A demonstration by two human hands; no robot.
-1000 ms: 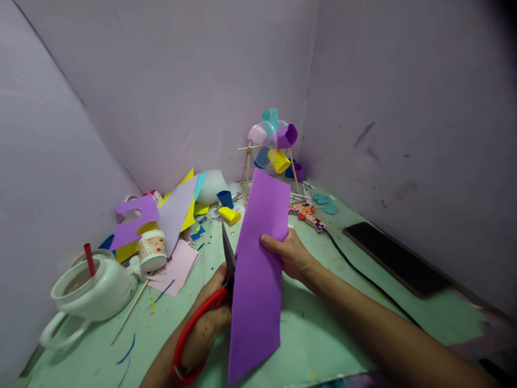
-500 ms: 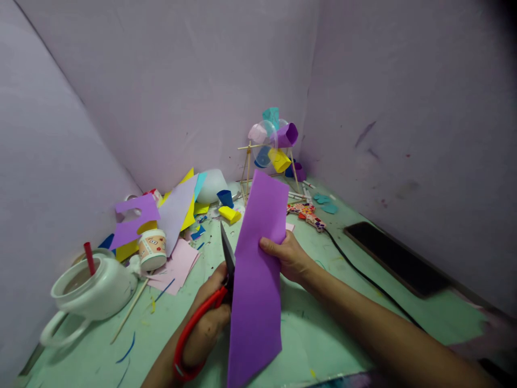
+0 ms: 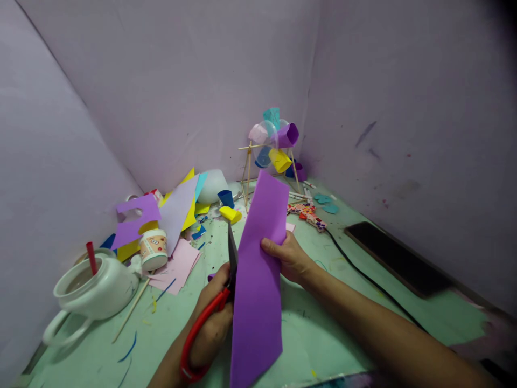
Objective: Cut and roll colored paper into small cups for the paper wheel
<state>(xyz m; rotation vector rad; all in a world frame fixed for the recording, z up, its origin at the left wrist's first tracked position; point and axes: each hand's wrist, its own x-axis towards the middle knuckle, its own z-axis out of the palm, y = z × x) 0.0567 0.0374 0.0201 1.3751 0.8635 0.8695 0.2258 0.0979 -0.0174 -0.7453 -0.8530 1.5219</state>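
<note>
My left hand [image 3: 213, 318] is closed round the red handles of a pair of scissors [image 3: 198, 331]. Their dark blades point up and away along the left edge of a purple foam sheet [image 3: 260, 280]; how far the sheet lies between the blades is hidden. On the sheet's right edge, my right hand [image 3: 288, 256] pinches it, thumb on the near face and fingers behind. The sheet stands tilted upright over the table. A small purple bit [image 3: 210, 277] shows beside my left hand.
A small stick-framed wheel with coloured cups [image 3: 266, 143] stands at the back. To the left are a white teapot [image 3: 97, 291], a paper cup [image 3: 154, 249] and coloured sheets [image 3: 177, 210]. A patterned glue gun [image 3: 311, 216], its cord and a phone [image 3: 393, 256] lie right.
The scissor blades have come closer together and lie nearer the purple sheet's left edge. A small purple bit now shows by my left hand. My right hand keeps its pinch.
</note>
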